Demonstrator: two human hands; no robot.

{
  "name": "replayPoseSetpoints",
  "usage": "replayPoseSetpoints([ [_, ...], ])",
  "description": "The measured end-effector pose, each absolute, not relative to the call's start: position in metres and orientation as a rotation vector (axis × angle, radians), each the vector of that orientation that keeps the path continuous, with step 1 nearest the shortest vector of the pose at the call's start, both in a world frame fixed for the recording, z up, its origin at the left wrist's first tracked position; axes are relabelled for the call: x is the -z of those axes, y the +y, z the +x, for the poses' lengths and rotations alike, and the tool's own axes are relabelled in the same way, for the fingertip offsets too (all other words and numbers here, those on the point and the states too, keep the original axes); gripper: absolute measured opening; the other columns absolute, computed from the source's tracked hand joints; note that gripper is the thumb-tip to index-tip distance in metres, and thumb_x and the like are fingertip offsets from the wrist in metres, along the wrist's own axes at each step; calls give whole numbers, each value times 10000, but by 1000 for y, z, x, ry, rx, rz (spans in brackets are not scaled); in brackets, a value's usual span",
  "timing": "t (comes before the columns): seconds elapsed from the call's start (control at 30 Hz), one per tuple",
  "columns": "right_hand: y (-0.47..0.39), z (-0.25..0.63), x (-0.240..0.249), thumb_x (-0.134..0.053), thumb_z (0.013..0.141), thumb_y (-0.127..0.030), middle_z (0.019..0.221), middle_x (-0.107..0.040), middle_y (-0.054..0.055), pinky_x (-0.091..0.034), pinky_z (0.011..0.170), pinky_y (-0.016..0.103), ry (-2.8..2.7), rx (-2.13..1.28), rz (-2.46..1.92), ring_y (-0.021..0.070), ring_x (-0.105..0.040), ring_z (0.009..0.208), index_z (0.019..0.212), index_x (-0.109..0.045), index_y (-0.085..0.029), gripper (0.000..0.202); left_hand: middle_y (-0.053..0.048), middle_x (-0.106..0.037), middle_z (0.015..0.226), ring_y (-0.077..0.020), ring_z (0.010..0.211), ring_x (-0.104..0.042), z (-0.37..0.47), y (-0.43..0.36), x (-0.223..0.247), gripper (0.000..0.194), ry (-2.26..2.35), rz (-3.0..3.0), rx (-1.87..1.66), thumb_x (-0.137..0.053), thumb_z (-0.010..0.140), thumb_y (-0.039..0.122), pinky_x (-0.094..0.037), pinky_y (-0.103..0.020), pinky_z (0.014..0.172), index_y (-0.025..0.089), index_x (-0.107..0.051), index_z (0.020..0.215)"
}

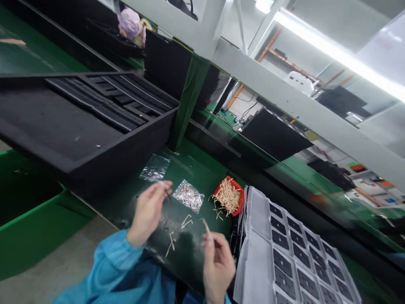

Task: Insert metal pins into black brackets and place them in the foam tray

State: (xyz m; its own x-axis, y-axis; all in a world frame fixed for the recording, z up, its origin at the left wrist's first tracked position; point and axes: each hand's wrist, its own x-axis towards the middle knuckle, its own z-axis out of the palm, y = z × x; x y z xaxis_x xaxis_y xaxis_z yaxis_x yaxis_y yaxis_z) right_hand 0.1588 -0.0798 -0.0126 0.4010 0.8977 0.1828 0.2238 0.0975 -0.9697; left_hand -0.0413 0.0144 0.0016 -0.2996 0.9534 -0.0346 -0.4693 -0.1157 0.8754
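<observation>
My left hand is closed in a pinch above the green table, with a small thin dark piece at its fingertips. Between the thumb and finger of my right hand is a narrow beige strip, pointing up and away. Several loose bent beige strips lie on the table between the hands. Just beyond them rests a clear zip bag filled with small shiny parts. A red tray heaped with beige strips stands farther right.
A flat clear bag lies beside a large black foam tray holding black ribbed strips. At right is a stack of clear plastic trays with black plates in their pockets. A green bin stands at lower left; a green post rises behind.
</observation>
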Motion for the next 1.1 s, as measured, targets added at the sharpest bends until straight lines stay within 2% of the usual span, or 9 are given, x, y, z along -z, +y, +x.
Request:
replayPoseSetpoints([
  [0.13, -34, 190, 11, -718, 901, -538, 1026, -734, 102, -520, 877, 339, -884, -548, -1485, 207, -667, 898, 1066, -691, -181, 395, -133, -604, 1481, -334, 1430, -514, -52, 47, -9, 604, 849, 740, -1671, -636, 904, 716, -463, -503, 1144, 244, -664, 1281],
  [0.23, -10, 185, 14, -814, 781, -608, 990, -754, 118, -530, 779, 349, -830, -769, -1483, 216, -676, 808, 1101, -703, -142, 576, -172, -353, 1688, -416, 1572, -281, -27, 52, -9, 1123, 664, 973, -1596, -725, 646, 883, -325, -556, 1243, 259, -468, 1544],
  [0.3, -14, 169, 14, -758, 812, -666, 972, -768, 128, -535, 697, 344, -834, -996, -1407, 197, -663, 723, 1101, -725, -138, 603, -183, -216, 1740, -452, 1602, -152, -8, 51, -2, 1399, 589, 1099, -1538, -768, 442, 921, -241, -557, 1280, 250, -382, 1607],
  [0.4, -40, 146, 6, -649, 865, -739, 924, -762, 113, -528, 649, 325, -825, -1280, -1231, 172, -630, 679, 1071, -754, -164, 620, -197, -190, 1744, -457, 1602, -149, 8, 50, 13, 1496, 547, 1196, -1447, -770, 368, 910, -201, -551, 1295, 245, -337, 1636],
  [0.77, -51, 146, -5, -828, 820, -557, 725, -628, 10, -314, 533, 213, -644, -1642, -970, 49, -409, 526, 773, -650, -160, 438, -213, -238, 1727, -431, 1582, -256, 21, 38, 26, 1408, 561, 1339, -1335, -752, 490, 863, -219, -550, 1289, 292, -234, 1668],
  [0.83, -53, 149, 5, -835, 801, -577, 683, -579, -22, -311, 524, 216, -599, -1612, -954, 48, -385, 509, 748, -603, -177, 466, -235, -299, 1700, -430, 1554, -329, 9, 41, 20, 1383, 538, 1446, -1222, -740, 511, 870, -306, -545, 1254, 273, -259, 1662],
  [0.97, -62, 160, 32, -845, 783, -588, 728, -582, -36, -393, 594, 210, -522, -1444, -978, 61, -471, 581, 752, -562, -190, 489, -247, -716, 1310, -363, 1146, -738, -7, 68, -26, 958, 414, 1797, -766, -539, 815, 866, -590, -477, 944, 168, -575, 1471],
  [1.03, -68, 165, 48, -849, 782, -577, 746, -598, -34, -427, 628, 210, -513, -1368, -1001, 67, -512, 620, 764, -576, -184, 479, -170, -781, 1162, -304, 1054, -762, 19, 84, -60, 636, 394, 1918, -654, -612, 931, 693, -587, -418, 913, 177, -702, 1292],
  [1.1, -72, 167, 63, -828, 814, -555, 754, -608, -36, -449, 623, 218, -532, -1310, -1021, 76, -533, 627, 798, -593, -179, 444, -104, -781, 1151, -265, 1080, -734, 76, 92, -89, 375, 361, 2052, -556, -736, 931, 500, -549, -368, 959, 196, -752, 1149],
])
